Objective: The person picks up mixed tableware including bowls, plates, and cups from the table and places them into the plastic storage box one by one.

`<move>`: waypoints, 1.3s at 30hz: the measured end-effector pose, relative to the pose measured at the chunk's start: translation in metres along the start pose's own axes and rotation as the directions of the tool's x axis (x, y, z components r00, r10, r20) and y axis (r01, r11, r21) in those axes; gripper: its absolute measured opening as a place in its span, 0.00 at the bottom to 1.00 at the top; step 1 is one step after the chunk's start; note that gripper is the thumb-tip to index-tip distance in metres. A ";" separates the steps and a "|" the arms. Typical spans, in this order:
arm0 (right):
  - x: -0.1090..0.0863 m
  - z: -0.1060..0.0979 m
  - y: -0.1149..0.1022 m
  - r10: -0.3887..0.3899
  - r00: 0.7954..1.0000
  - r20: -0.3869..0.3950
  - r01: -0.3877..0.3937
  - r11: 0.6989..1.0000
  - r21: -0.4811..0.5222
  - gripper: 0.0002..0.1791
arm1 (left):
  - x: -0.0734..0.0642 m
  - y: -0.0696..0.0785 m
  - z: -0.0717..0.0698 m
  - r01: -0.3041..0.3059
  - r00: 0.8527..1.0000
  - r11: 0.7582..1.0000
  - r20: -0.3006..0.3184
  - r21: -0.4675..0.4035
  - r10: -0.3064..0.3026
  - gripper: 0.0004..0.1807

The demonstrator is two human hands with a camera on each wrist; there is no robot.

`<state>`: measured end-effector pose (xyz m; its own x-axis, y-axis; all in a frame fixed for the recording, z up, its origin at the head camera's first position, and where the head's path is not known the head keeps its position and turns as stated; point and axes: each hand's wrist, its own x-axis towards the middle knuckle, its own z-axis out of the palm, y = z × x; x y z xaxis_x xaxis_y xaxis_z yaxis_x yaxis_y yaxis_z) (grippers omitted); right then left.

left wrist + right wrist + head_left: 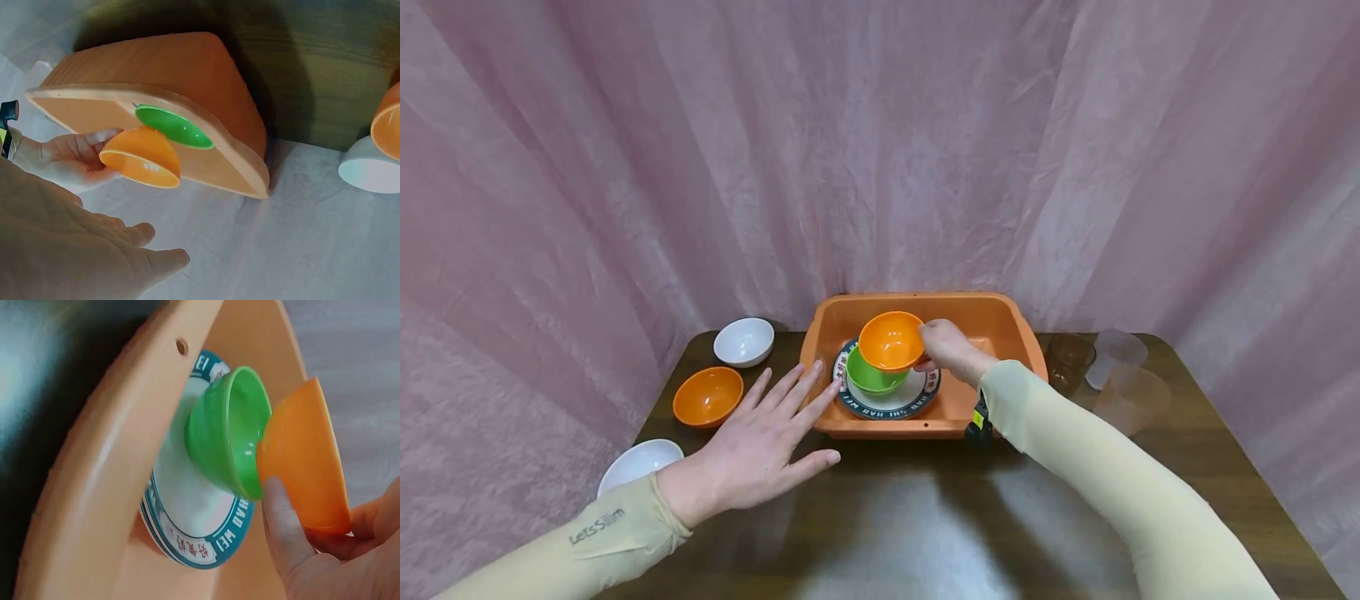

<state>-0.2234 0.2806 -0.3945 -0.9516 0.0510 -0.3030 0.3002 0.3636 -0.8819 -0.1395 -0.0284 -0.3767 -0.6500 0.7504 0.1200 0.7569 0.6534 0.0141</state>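
In the head view my right hand (pixel 953 348) grips an orange bowl (pixel 891 340) by its right side, over a green bowl (pixel 874 377). The right wrist view shows the thumb on the outside of the orange bowl (pixel 303 459), whose base overlaps the rim of the green bowl (pixel 228 434). That green bowl sits on a white plate (pixel 917 392) with a dark teal lettered rim, inside an orange basin (pixel 992 312). My left hand (pixel 760 446) holds nothing; its fingers are spread over the table, fingertips near the basin's left front corner.
Left of the basin stand a white bowl (pixel 743 342), a second orange bowl (pixel 708 397) and a larger white bowl (pixel 638 463) partly behind my left forearm. On the right are a brown clear cup (pixel 1067 362) and clear plastic cups (pixel 1131 398). A pink curtain (pixel 880 150) hangs behind the table.
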 end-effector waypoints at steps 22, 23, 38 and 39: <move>0.015 0.014 0.002 0.065 0.996 0.067 -0.042 0.954 -0.298 0.18 | -0.001 0.000 0.006 0.000 1.000 1.000 0.022 -0.020 0.000 0.47; 0.015 0.013 0.002 0.066 0.995 0.070 -0.041 0.949 -0.313 0.18 | -0.001 0.000 0.007 0.000 1.000 1.000 0.022 -0.022 0.001 0.47; 0.003 0.007 0.009 -0.093 0.972 0.215 0.188 0.855 -0.482 0.32 | 0.001 0.001 0.010 -0.006 1.000 1.000 0.021 -0.026 0.006 0.46; 0.001 0.006 0.008 -0.087 0.973 0.214 0.182 0.858 -0.480 0.33 | 0.001 0.001 0.010 -0.007 1.000 1.000 0.020 -0.026 0.007 0.46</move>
<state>-0.2214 0.2780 -0.4043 -0.9379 -0.1813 -0.2956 0.0528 0.7679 -0.6383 -0.1401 -0.0254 -0.3866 -0.6459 0.7568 0.1004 0.7627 0.6456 0.0395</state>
